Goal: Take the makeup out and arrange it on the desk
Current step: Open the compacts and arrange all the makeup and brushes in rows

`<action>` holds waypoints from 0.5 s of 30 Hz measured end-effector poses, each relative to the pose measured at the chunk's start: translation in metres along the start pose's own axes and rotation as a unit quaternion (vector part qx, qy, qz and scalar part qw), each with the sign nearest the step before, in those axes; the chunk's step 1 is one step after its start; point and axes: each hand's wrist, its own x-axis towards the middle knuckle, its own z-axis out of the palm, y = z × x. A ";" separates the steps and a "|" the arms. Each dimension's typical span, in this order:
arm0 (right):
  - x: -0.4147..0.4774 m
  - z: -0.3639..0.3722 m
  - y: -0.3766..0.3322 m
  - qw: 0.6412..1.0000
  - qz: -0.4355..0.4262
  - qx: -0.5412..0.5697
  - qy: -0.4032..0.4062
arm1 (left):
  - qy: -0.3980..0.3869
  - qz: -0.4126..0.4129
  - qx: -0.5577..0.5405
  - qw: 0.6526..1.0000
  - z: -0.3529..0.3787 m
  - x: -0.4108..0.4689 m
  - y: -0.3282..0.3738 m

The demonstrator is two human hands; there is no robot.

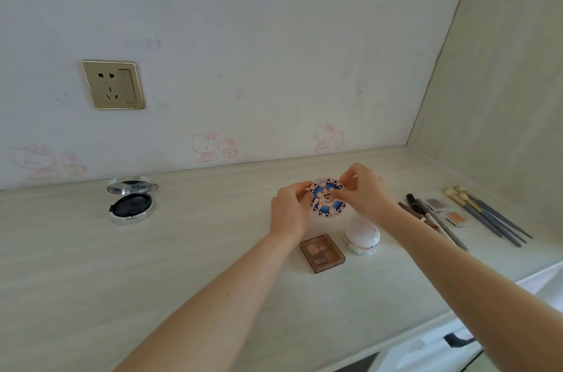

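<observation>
A round compact (pixel 326 199) with a blue and pink pattern is held just above the pale desk (pixel 182 249) near the back wall. My left hand (pixel 289 211) pinches its left edge and my right hand (pixel 365 195) pinches its upper right edge. In front of it lie a brown square palette (pixel 322 252) and a white domed case (pixel 362 236). To the right lie dark pencils and a mascara tube (pixel 420 208), two small eyeshadow pans (pixel 446 211) and several grey-handled brushes (pixel 487 214).
An open silver cushion compact (pixel 131 204) with a dark insert stands at the back left of the desk. A gold wall socket (pixel 113 85) sits above it. A white drawer front (pixel 438 344) with a dark handle shows under the desk edge at the lower right.
</observation>
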 end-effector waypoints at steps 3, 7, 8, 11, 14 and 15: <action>-0.002 -0.001 -0.013 0.998 -0.001 0.056 -0.006 | 0.006 -0.010 -0.065 0.998 -0.016 0.001 -0.001; -0.009 0.007 -0.030 0.982 0.022 0.183 -0.050 | 0.006 -0.032 -0.134 0.990 -0.048 -0.005 0.000; -0.013 0.010 -0.035 0.977 0.026 0.204 -0.055 | 0.004 -0.035 -0.150 0.988 -0.057 -0.008 0.000; -0.027 0.022 -0.052 0.962 0.034 0.260 -0.073 | -0.004 -0.060 -0.198 0.978 -0.084 -0.023 -0.004; -0.040 0.038 -0.066 0.953 0.040 0.288 -0.086 | -0.020 -0.113 -0.257 0.959 -0.107 -0.038 -0.009; -0.043 0.043 -0.070 0.952 0.040 0.290 -0.087 | -0.024 -0.124 -0.272 0.954 -0.115 -0.043 -0.010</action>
